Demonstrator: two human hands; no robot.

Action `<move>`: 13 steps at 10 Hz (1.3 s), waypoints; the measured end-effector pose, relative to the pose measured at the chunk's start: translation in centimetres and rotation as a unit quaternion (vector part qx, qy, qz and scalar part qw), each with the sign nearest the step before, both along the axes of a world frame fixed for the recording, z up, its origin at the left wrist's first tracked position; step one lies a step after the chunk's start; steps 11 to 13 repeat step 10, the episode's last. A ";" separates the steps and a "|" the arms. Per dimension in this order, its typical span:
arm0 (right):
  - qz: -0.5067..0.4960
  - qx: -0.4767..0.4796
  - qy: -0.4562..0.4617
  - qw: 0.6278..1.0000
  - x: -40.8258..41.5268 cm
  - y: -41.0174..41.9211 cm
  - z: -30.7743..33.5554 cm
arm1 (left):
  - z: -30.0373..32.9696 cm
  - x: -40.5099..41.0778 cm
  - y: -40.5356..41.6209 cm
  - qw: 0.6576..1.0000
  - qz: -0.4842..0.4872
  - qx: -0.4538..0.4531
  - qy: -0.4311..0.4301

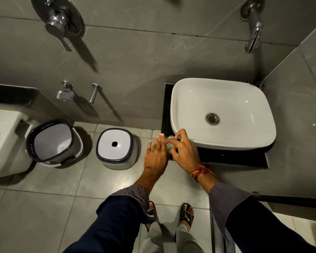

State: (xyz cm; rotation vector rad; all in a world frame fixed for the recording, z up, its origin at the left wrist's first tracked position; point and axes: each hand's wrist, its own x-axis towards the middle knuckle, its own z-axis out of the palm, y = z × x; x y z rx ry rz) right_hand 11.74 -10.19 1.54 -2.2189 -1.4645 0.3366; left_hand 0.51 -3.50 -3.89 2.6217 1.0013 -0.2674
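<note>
A small greenish bottle (169, 146) with a pale cap stands at the front left corner of the black counter (235, 157), beside the white basin (224, 114). My right hand (183, 152) has its fingers curled round the bottle's top. My left hand (156, 156) lies with straight fingers against the bottle's left side, covering much of it. Red and yellow threads circle my right wrist.
A wall tap (253, 36) juts out above the basin. On the tiled floor to the left stand a white stool (117, 148) with a hole in its top and an open bucket (53, 141). A toilet (2, 141) is at far left.
</note>
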 end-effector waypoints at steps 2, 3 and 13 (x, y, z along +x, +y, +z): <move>-0.062 0.059 0.102 0.991 -0.6 -1.8 -1.4 | 0.3 0.0 0.1 1.000 0.010 0.003 -0.006; -0.180 0.059 0.205 0.960 -1.2 -2.0 -2.6 | 0.4 0.2 0.5 1.000 0.015 0.022 -0.009; -0.177 0.007 0.209 0.962 -0.8 0.0 -2.6 | 1.0 0.7 4.8 1.000 -0.006 0.016 -0.008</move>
